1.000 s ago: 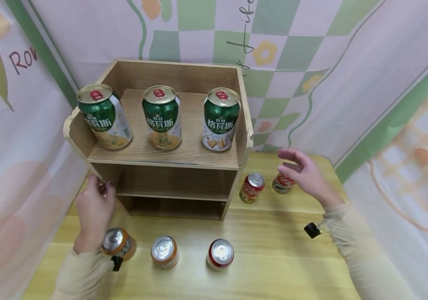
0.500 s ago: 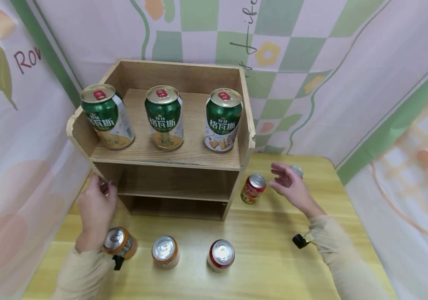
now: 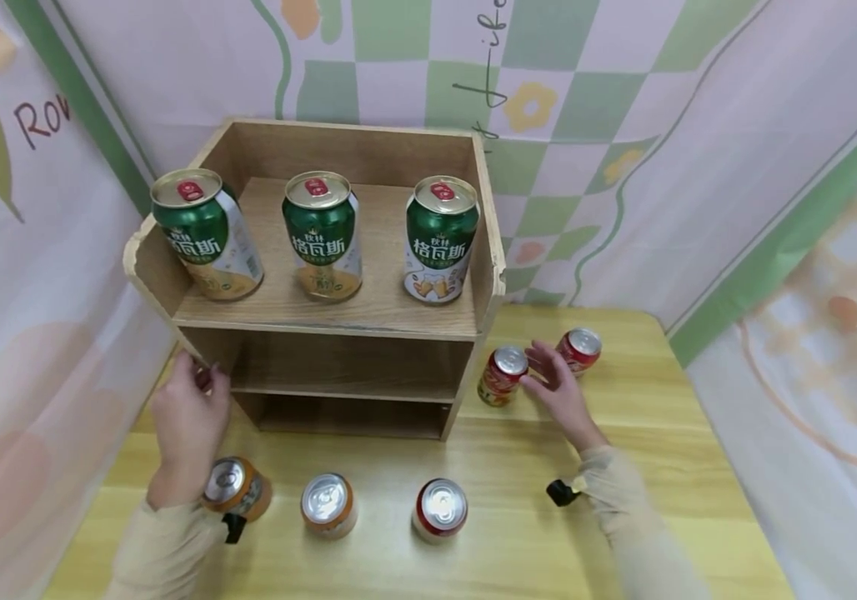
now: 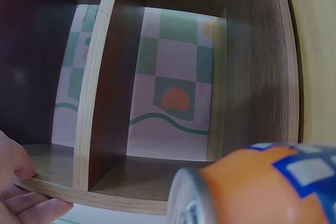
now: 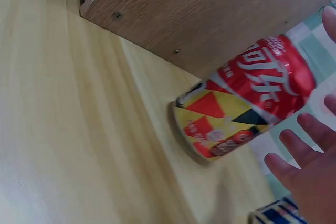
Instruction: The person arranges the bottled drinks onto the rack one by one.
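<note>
My left hand (image 3: pixel 190 421) grips the left side panel of a small wooden shelf (image 3: pixel 338 325), thumb inside and fingers outside, as the left wrist view shows. Just right of the shelf stands a red cola can (image 3: pixel 499 385) with a yellow patterned lower half. Beside that can is my right hand (image 3: pixel 559 398), its fingers spread and relaxed, holding nothing. The fingertips lie close to the can in the right wrist view. Behind this hand, a second red can (image 3: pixel 580 348) is partly covered by the fingers.
Three green and white cans, one a left can (image 3: pixel 211 242), stand on the shelf's top. In front are two orange cans, the left one (image 3: pixel 248 492) beside my left wrist, and a red-rimmed can (image 3: pixel 439 512). A patterned curtain (image 3: pixel 548 167) hangs behind the table (image 3: pixel 533 533).
My right hand has moved left and down from the farther red can to the one beside the shelf. The left hand keeps its hold on the side panel.
</note>
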The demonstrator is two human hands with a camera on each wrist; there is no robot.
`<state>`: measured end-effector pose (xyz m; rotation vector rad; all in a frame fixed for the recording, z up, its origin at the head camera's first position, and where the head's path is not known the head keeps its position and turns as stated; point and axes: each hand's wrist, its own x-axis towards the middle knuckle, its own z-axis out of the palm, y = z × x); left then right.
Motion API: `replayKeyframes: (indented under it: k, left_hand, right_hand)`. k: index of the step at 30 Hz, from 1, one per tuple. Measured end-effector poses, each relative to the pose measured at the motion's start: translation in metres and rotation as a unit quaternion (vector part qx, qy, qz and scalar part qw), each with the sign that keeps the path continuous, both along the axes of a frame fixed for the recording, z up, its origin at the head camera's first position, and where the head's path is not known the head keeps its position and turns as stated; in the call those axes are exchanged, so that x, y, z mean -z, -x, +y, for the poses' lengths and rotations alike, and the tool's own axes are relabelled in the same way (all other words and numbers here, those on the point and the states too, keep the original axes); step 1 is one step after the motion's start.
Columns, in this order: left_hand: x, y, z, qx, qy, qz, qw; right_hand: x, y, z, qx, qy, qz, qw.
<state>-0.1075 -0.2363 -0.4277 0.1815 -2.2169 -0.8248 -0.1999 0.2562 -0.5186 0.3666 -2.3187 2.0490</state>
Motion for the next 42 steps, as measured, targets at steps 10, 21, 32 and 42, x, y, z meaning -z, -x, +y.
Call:
replayKeyframes:
  k: [10, 21, 32, 42]
  left_hand:
    - [0.002, 0.0, -0.001, -0.001, -0.002, 0.0, 1.0]
    - [0.003, 0.0, -0.001, -0.008, -0.002, -0.006, 0.9999]
    - [0.002, 0.001, -0.003, -0.002, 0.007, 0.007, 0.9999]
    - [0.002, 0.001, -0.002, -0.004, 0.004, 0.004, 1.0]
  right_hand:
    - [0.012, 0.003, -0.015, 0.004, -0.043, -0.032, 0.999]
    - [0.025, 0.011, -0.032, 0.054, -0.031, -0.052, 0.997]
    - [-0.006, -0.001, -0.05, 0.078, -0.029, -0.055, 0.995]
    - [0.023, 0.012, -0.047, 0.102, -0.022, -0.039, 0.994]
